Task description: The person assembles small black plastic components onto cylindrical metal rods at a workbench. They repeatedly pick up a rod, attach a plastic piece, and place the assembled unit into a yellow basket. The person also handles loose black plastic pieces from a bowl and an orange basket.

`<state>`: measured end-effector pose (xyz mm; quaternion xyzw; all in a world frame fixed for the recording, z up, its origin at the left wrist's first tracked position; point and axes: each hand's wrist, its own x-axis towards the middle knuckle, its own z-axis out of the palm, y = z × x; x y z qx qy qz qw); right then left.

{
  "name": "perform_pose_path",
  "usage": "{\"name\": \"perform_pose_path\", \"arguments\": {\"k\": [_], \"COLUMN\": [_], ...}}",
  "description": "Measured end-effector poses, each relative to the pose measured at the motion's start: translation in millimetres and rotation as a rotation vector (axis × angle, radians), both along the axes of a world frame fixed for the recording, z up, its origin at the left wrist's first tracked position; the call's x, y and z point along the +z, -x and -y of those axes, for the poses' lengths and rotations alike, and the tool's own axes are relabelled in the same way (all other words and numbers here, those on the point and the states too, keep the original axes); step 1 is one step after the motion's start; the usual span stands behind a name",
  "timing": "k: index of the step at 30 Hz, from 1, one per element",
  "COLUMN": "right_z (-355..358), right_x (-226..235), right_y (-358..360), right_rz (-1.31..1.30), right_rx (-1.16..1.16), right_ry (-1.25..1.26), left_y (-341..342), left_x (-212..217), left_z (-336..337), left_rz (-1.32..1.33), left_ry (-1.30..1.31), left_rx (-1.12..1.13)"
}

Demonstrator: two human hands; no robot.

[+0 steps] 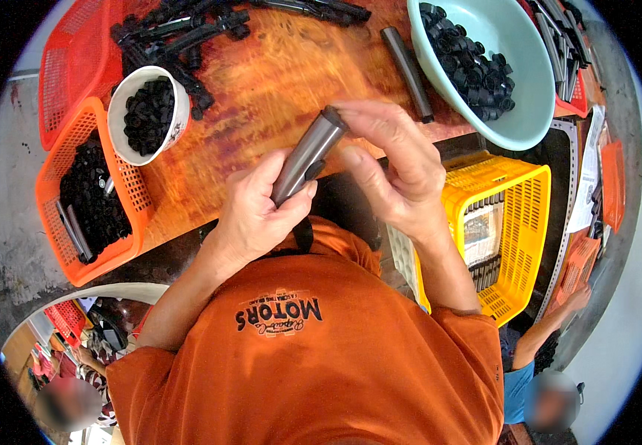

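Observation:
My left hand [250, 215] is closed round a short dark grey tube [308, 157], which slants up and to the right over the table's near edge. A small black piece shows on the tube's lower side by my left fingers. My right hand [406, 170] is beside the tube's upper end, thumb and fingers apart. Its fingertips are at or very close to that end; I cannot tell whether they touch it. Another dark tube [407, 74] lies on the wooden table [261, 81] beyond my right hand, next to a pale blue basin [532, 111] of small black parts.
At left are a white tub [119, 122] and an orange basket [87, 271], both holding black parts, and a red basket [76, 67]. Black tubular parts [180, 37] pile up behind. A yellow crate [525, 245] stands right. People work at lower left and lower right.

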<state>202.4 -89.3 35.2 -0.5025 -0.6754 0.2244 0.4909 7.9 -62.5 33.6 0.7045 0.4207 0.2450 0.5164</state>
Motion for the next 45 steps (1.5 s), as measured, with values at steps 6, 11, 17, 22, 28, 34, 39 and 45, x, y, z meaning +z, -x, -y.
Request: {"name": "perform_pose_path", "arguments": {"k": [6,11,17,22,28,34,39,45], "right_z": [3,8,17,12,-16,-18,-2,7], "right_x": [0,-4,-13,-3,12,7,-7,-9], "right_y": [5,13,5,-4,-2,-3,15,13], "right_rz": [0.005,-0.042,0.012,-0.056,-0.034,-0.072,-0.263,-0.276], "right_rx": [-0.064,-0.120,0.022,0.160,0.438,0.300,0.047,0.118], "right_ry": [-0.022,0.020,0.102,0.270,0.235,0.199,0.378,0.500], "left_y": [-2,2,28,44,51,71,58,66], "left_x": [-6,-9,-8,-2,-2,-13,-18,7], "left_z": [-1,-3,-14,-17,-22,-33,-34,-32], "left_rz": [-0.068,-0.213,-0.044,0.037,0.133,0.501,0.753,0.139], "left_ry": [-0.246,-0.422,0.188,0.735,0.823,0.644,0.525,0.781], "left_rx": [0.010,0.016,-0.199,-0.218,-0.276,-0.049,0.202,-0.187]}}
